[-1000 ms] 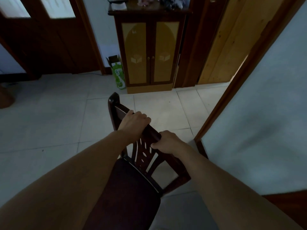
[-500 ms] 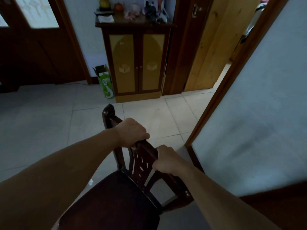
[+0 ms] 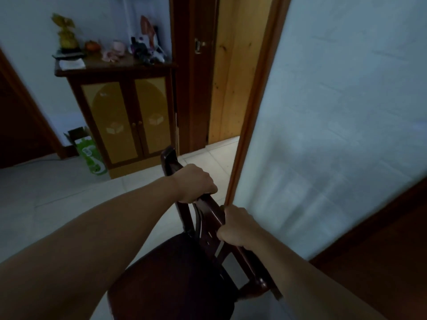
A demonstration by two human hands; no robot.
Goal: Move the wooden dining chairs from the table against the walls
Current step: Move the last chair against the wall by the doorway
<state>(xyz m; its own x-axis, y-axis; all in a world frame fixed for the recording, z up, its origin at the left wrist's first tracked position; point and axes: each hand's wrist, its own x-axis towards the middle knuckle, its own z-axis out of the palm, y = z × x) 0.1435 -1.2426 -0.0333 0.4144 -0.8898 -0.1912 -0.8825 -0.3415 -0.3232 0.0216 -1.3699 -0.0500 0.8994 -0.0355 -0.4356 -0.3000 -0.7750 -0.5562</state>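
Both hands were clamped on the top rail of the dark wooden chair (image 3: pixel 175 273): left hand (image 3: pixel 194 183) further out, right hand (image 3: pixel 238 227) nearer. The chair stood, seemingly tilted, just beside the pale wall (image 3: pixel 335 123).

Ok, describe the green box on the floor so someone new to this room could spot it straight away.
Start at the dark wooden cabinet with two yellow doors, standing against the far wall. On the tiled floor beside its lower left corner stands the green box, an opened carton with its top flaps up. It is the only bright green thing in view, printed with white shapes.
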